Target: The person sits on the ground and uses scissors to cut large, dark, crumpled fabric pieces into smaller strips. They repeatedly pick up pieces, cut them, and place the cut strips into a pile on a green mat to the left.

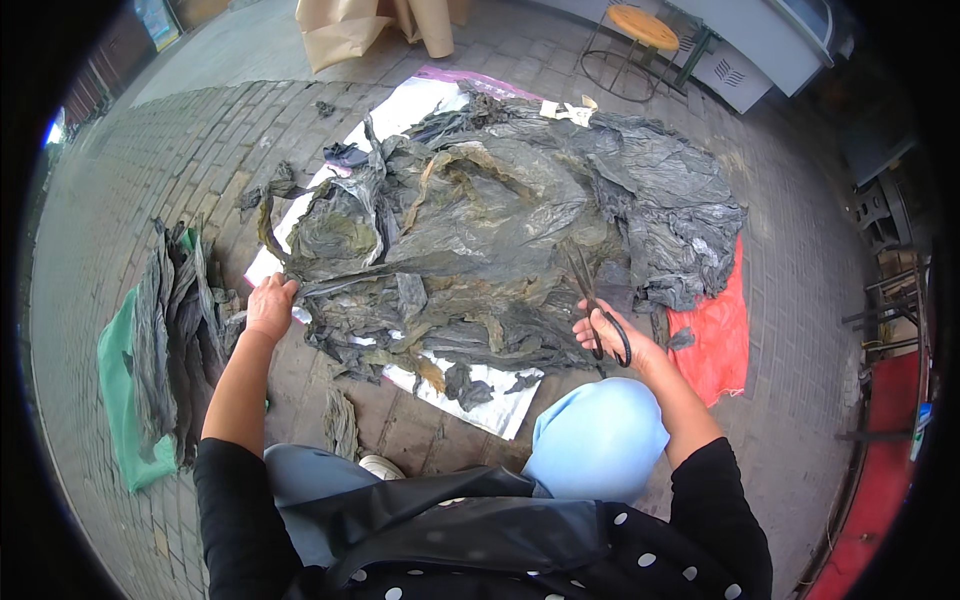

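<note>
A broad heap of wrinkled grey-green sheets that look like dried kelp spreads on the ground before me. At its near left edge my left hand has its fingers closed on a strand of the kelp, which stretches taut to the right. My right hand grips a pair of dark scissors by the handles, over the near right part of the heap. The scissor blades point away from me and stand slightly apart, with nothing clearly seen between them.
White sheeting and a red sack lie beneath the heap. More folded kelp rests on a green sack at the left. Beyond are a round wooden-topped stool and brown paper. My knee is close to the heap.
</note>
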`<state>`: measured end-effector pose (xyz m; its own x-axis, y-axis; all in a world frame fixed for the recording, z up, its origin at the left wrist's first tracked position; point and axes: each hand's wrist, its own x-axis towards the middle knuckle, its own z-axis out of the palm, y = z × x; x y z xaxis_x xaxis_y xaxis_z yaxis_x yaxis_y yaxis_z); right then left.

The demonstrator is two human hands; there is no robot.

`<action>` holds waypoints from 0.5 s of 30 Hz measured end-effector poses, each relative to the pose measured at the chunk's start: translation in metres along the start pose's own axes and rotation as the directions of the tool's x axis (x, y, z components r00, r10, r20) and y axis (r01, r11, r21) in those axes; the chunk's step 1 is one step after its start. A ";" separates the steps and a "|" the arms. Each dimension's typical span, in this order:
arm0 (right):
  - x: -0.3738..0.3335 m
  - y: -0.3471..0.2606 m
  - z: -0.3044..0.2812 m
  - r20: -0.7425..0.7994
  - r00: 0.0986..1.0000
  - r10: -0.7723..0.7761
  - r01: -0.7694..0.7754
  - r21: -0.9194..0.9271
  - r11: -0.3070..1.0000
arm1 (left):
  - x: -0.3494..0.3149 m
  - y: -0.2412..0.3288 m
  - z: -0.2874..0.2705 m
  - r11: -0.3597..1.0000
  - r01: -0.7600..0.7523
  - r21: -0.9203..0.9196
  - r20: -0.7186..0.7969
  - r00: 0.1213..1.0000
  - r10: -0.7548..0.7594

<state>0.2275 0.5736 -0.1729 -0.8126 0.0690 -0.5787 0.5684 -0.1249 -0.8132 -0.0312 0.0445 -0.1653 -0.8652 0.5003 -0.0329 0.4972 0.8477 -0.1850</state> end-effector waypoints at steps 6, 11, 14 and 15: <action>0.027 -0.028 0.020 0.123 0.942 -0.312 0.303 0.083 0.949 | 0.046 0.067 -0.020 0.979 -0.179 0.097 0.604 0.792 0.085; 0.033 -0.096 0.036 0.126 0.908 -0.400 0.416 -0.164 0.894 | 0.119 0.159 -0.138 0.564 -0.427 -0.707 -0.218 0.890 0.400; 0.032 -0.124 0.054 0.157 0.892 -0.423 0.449 -0.219 0.866 | 0.138 0.221 -0.190 0.406 -0.471 -0.784 -0.364 0.877 0.313; 0.032 -0.130 0.057 0.204 0.874 -0.440 0.480 -0.235 0.845 | 0.138 0.232 -0.201 0.555 -0.392 -0.734 -0.286 0.919 0.271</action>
<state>0.1203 0.5359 -0.0824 -0.9870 -0.0867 -0.1351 0.1200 0.1602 -0.9798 -0.0224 0.3452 -0.0150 -0.6418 0.7403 0.2000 0.6623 0.4038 0.6311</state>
